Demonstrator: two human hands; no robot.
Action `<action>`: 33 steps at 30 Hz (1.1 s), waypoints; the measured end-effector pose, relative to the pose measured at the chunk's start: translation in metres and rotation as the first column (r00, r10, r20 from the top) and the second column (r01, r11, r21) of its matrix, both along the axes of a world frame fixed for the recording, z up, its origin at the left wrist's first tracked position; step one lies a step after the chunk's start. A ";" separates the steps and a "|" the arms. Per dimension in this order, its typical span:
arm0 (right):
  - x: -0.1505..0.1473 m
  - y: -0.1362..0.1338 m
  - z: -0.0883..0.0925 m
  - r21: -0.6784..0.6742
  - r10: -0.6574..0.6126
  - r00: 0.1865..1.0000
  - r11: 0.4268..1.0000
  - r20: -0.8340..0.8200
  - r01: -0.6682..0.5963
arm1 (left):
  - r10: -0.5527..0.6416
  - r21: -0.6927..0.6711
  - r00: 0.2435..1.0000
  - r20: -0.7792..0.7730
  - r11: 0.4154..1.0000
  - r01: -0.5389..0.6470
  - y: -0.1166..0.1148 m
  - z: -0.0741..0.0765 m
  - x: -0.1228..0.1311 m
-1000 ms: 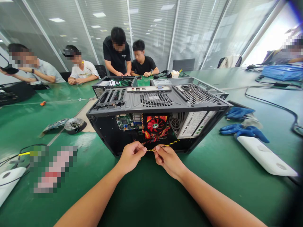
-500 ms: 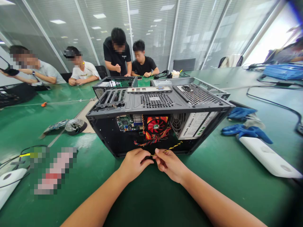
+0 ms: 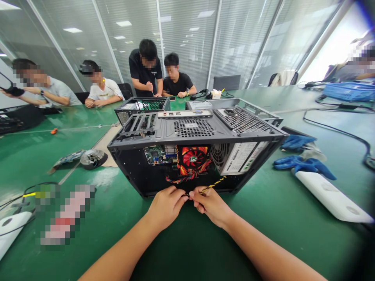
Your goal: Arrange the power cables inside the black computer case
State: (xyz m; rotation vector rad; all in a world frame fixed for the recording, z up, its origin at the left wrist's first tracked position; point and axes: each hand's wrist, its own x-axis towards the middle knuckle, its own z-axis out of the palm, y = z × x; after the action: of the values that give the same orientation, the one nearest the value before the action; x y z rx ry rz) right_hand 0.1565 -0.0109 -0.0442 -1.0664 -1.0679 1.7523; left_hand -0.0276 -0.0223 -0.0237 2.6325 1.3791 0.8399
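A black computer case [image 3: 191, 139] lies in front of me with its side open. Inside show a red-bladed cooling fan [image 3: 193, 158], a power supply [image 3: 244, 158] with a white label, and a green motherboard [image 3: 155, 154]. A twisted yellow-and-black cable [image 3: 217, 182] runs out of the case's lower right. My right hand [image 3: 209, 203] pinches this cable between thumb and fingers. Close beside it, my left hand [image 3: 168, 203] is pinched on the cable's dark end, whose tip is partly hidden. A bundle of multicoloured wires [image 3: 189, 177] hangs below the fan.
Blue gloves [image 3: 304, 164] and a white power strip [image 3: 334, 197] lie to the right. On the left are a cap-like item [image 3: 93, 158] and a blurred pinkish packet [image 3: 68, 214]. Other open cases [image 3: 142, 104] stand behind. Several people sit or stand across the green table [image 3: 96, 195].
My left thumb and fingers have closed together at the cable's end. Both hands stay almost in place, and the view has shifted slightly.
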 end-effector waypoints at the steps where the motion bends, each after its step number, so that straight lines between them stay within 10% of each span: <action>1: 0.000 0.000 0.000 0.001 -0.009 1.000 1.000 -0.004 0.009 | -0.002 -0.030 1.000 0.016 1.000 0.002 0.000 -0.001 0.000; 9: -0.011 -0.008 0.009 -0.285 -0.154 0.930 0.957 -0.335 0.056 | 0.013 0.232 1.000 0.021 0.973 -0.018 -0.003 -0.007 0.003; 15: -0.017 -0.018 0.012 -0.273 -0.165 0.946 0.958 -0.280 0.086 | 0.023 0.348 0.998 -0.064 0.938 0.001 -0.007 -0.003 0.009; 33: -0.016 -0.021 0.011 -0.229 -0.134 0.954 0.971 -0.269 0.072 | 0.013 0.271 0.998 -0.069 0.962 0.007 -0.009 -0.008 0.011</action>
State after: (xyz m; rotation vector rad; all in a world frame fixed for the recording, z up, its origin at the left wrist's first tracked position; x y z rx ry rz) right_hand 0.1401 -0.0315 -0.0336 -0.9456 -0.6443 1.8986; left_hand -0.0168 -0.0314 -0.0316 2.8883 1.3731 1.0135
